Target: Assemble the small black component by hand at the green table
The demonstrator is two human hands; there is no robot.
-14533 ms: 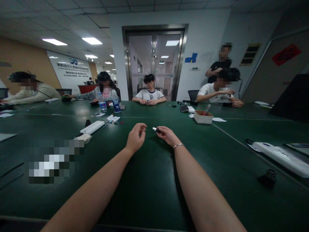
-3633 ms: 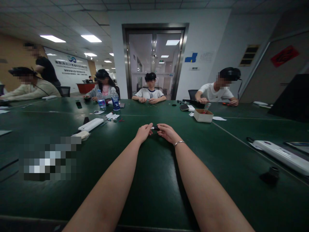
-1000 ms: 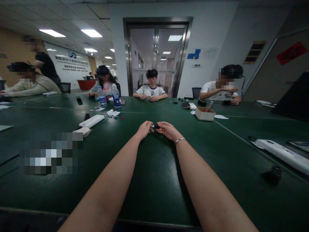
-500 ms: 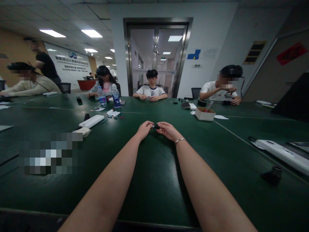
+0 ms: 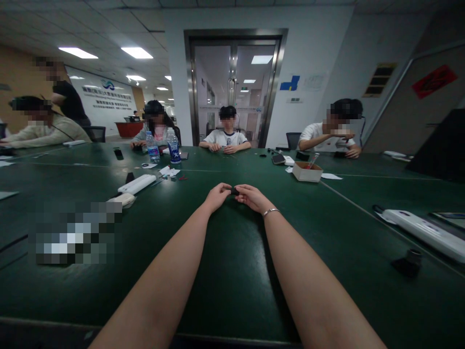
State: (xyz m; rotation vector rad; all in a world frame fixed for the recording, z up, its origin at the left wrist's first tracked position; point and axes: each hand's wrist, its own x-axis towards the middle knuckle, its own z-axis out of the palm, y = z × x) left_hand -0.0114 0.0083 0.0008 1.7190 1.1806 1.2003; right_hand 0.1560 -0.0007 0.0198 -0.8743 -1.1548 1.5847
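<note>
Both my forearms stretch forward over a dark green table [image 5: 232,271]. My left hand [image 5: 217,196] and my right hand [image 5: 252,197] meet at the fingertips, pinched from either side on a small black object [image 5: 234,191]. Its silver end, seen earlier, is hidden by my left fingers. A thin bracelet [image 5: 270,211] sits on my right wrist.
A white power strip [image 5: 136,183] and a small white case [image 5: 123,199] lie to the left, another white strip [image 5: 425,233] and a black cap [image 5: 409,261] to the right. A cardboard box [image 5: 306,171] and two water bottles [image 5: 173,147] stand farther back. Several people sit around the far side.
My left hand came over to the object that my right hand held alone. Its silver end has slipped out of sight under my left fingers. A standing person moved from the right to the left.
</note>
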